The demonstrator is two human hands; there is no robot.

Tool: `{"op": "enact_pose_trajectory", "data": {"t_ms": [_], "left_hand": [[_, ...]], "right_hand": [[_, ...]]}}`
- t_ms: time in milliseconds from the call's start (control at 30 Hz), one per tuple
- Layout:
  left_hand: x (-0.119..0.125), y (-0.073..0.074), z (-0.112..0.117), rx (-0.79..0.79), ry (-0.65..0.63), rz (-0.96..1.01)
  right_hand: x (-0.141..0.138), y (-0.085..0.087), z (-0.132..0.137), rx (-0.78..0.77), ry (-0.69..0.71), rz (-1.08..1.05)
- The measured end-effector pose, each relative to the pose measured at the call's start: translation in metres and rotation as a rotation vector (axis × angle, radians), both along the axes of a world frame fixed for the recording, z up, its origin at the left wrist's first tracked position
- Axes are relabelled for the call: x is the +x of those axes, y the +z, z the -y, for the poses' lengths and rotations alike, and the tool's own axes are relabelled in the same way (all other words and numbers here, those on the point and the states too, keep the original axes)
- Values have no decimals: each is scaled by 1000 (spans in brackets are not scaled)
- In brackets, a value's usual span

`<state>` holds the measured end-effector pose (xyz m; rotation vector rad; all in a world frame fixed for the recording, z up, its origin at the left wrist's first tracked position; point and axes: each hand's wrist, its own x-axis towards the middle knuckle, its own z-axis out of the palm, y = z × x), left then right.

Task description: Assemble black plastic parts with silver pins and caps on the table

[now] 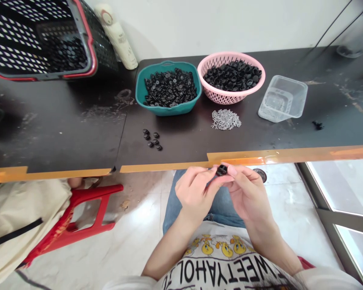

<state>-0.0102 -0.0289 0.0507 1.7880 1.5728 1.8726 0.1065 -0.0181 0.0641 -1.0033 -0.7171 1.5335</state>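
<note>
Just off the table's front edge, my left hand point(196, 187) and my right hand point(245, 185) meet above my lap. Between their fingertips they pinch a small black plastic part point(222, 170); the fingers cover some of it, so its exact shape is unclear. On the table ahead lies a loose pile of small grey pins point(226, 119). To the left of that, several round black pieces point(153, 140) sit in a small group. Behind them stand a teal basin point(169, 109) full of flat black discs and a pink basket point(226, 96) heaped with black cup-like parts.
A clear plastic tub point(282, 98) stands right of the pink basket, with a small black cluster point(318, 125) beyond it. At the far left are a dark perforated basket point(103, 44) and a white bottle point(117, 38). A red stool point(99, 213) and a seated person's clothing point(24, 213) are below.
</note>
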Motion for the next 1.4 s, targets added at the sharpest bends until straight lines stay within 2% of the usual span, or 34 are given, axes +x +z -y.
{"op": "enact_pose_trajectory", "data": {"t_ms": [133, 333, 433, 500, 633, 733, 833, 933, 1000, 1200, 1300, 1400], "left_hand": [[-4, 8, -2, -54, -92, 70], [-14, 17, -7, -415, -356, 507], [-17, 17, -5, -515, -498, 610], [-17, 17, -2, -553, -527, 618], [-13, 17, 1, -487, -484, 605], [-8, 13, 0, -299, -350, 562], [-4, 6, -3, -114, -243, 437], [-1, 2, -6, -4, -169, 360], [2, 3, -7, -10, -160, 410], [13, 8, -8, -149, -260, 811], [18, 5, -8, -133, -255, 891], [22, 1, -6, -75, -227, 884]], "right_hand": [[-1, -2, -1, 11, 19, -41], [-2, -3, 1, -21, 72, -62], [-3, -4, 3, -22, 92, -52], [-3, -4, 4, -14, 85, -44], [-5, -3, 5, 13, 64, -60], [-7, -2, 5, 17, 30, -86], [-8, 0, 5, 28, -6, -92], [-10, 2, 4, 54, -22, -95], [-10, 3, 4, 64, -32, -94], [-11, 5, 5, 66, -47, -95], [-12, 7, 7, 71, -42, -102], [-12, 8, 9, 66, -31, -98]]}}
